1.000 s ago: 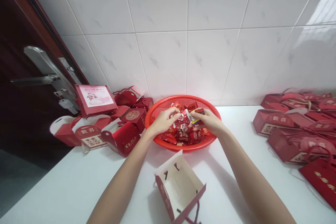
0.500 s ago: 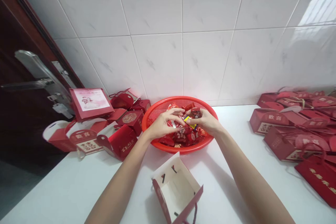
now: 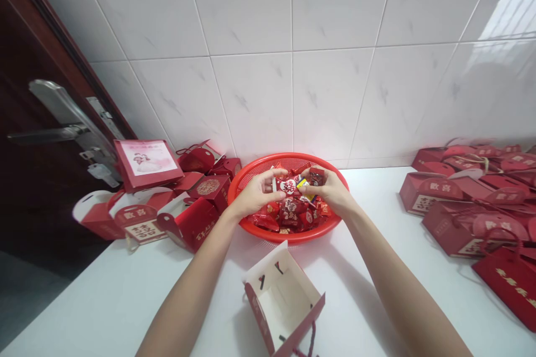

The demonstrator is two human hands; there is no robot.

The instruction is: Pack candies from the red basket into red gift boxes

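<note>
Over the red plastic basket, my left hand pinches a red wrapped candy with a white patch and a red double-happiness sign. My right hand is closed on a yellow-and-blue wrapped candy and a dark red wrapped candy. Its fingertips come close to the left hand's candy; whether they touch it I cannot tell. Below both hands, several red wrapped candies fill the basket. Between my forearms stands an open red gift box, its white inside showing and a dark cord at its front.
Several open red boxes stand at the left, with a picture-topped box on them. Closed red boxes crowd the right, beside a red bag-like box. Behind the white table rises a tiled wall; a door handle is far left.
My left hand has lifted a red double-happiness candy into plain view and drawn slightly left. My right hand keeps its candies, almost in place.
</note>
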